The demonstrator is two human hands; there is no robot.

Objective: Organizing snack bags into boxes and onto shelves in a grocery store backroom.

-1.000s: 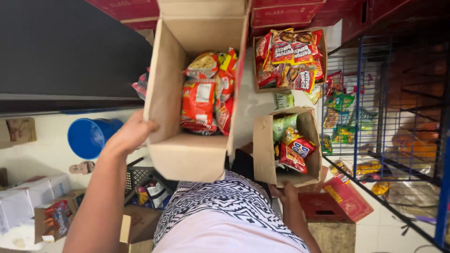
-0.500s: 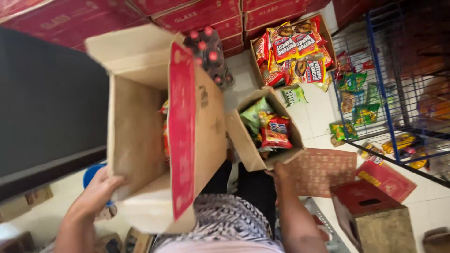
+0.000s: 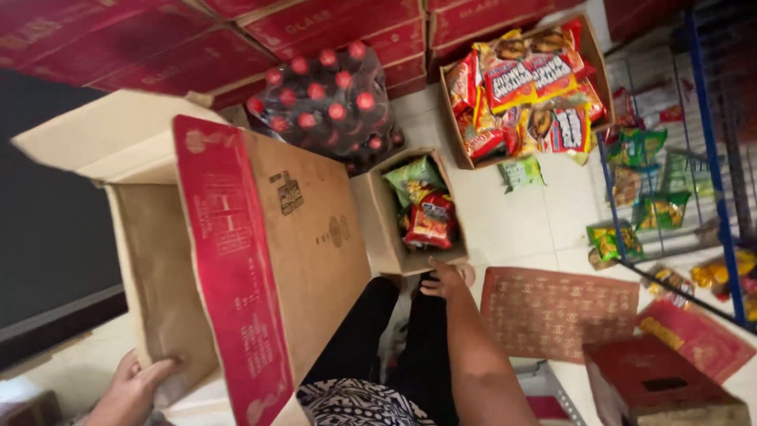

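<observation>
Left hand (image 3: 136, 385): at the near left corner, the fingers are pressed on the bottom edge of the big cardboard box (image 3: 236, 252) and grip it

Big cardboard box: it fills the left half of the scene, tilted, with one red printed flap (image 3: 229, 260) turned toward the camera and a plain brown flap open at the far left (what is inside cannot be seen from here)

Pack of bottles (image 3: 331, 102): dark bottles with red caps, wrapped in clear film, far from the person, just behind the big box and beside the small one

Small cardboard box (image 3: 394, 229): on the floor in the middle, open, with green and red snack bags (image 3: 422, 205) inside

Right hand (image 3: 443, 278): it touches the near edge of the small box, the fingers are closed on the rim; the two hands are well apart, each on its own box

Far box of snacks (image 3: 524, 87): open, full of red and yellow bags, near the red cartons (image 3: 339, 24) stacked at the far side

Flat red cardboard (image 3: 560, 312): it lies on the floor to the right of the right arm

Wire rack (image 3: 694, 158): at the far right, blue frame, with more snack bags around it on the floor
</observation>
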